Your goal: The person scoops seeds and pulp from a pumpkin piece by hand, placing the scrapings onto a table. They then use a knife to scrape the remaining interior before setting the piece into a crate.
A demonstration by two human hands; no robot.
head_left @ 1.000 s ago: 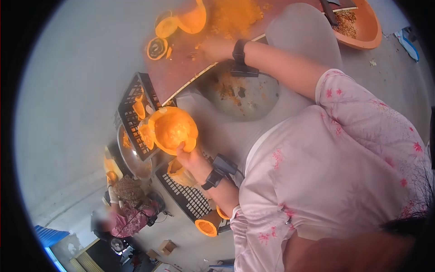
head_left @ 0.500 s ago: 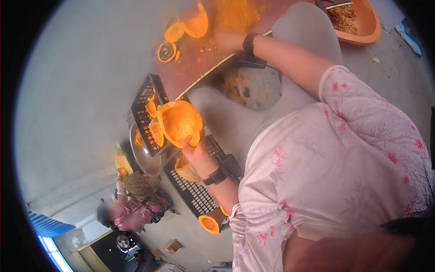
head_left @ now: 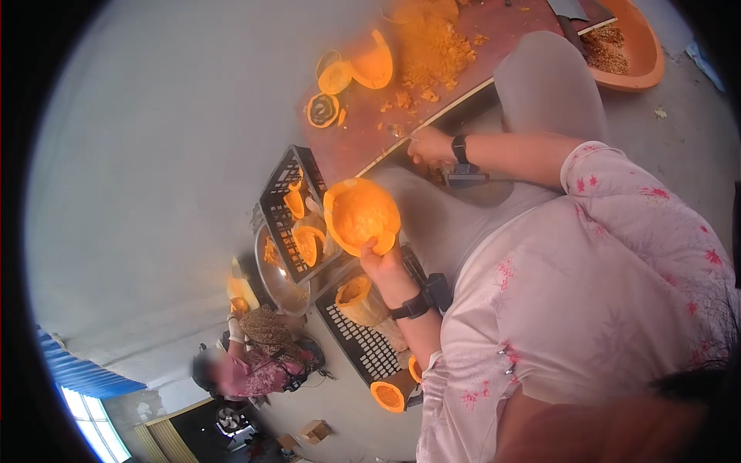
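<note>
My left hand (head_left: 380,261) grips a cut pumpkin half (head_left: 363,216) by its rim, thumb over the edge, with the hollowed orange inside facing up. At the near edge of the red table (head_left: 347,150), my right hand (head_left: 432,147) is closed on what looks like a small metal spoon (head_left: 397,130). Its shiny end points towards the table, apart from the pumpkin half. A heap of orange pumpkin pulp (head_left: 432,50) lies on the table beyond that hand. Several cut pumpkin pieces (head_left: 372,62) sit at the table's far left.
A black crate (head_left: 282,204) beside the table holds pumpkin pieces, with a metal basin (head_left: 287,285) next to it. Another black crate (head_left: 351,332) with pumpkins stands by my left arm. An orange tub (head_left: 644,54) holds seeds. A co-worker (head_left: 258,359) sits farther off.
My right hand has drawn back from the pulp heap to the table's near edge. My left hand still holds the pumpkin half. The whole view has shifted a little.
</note>
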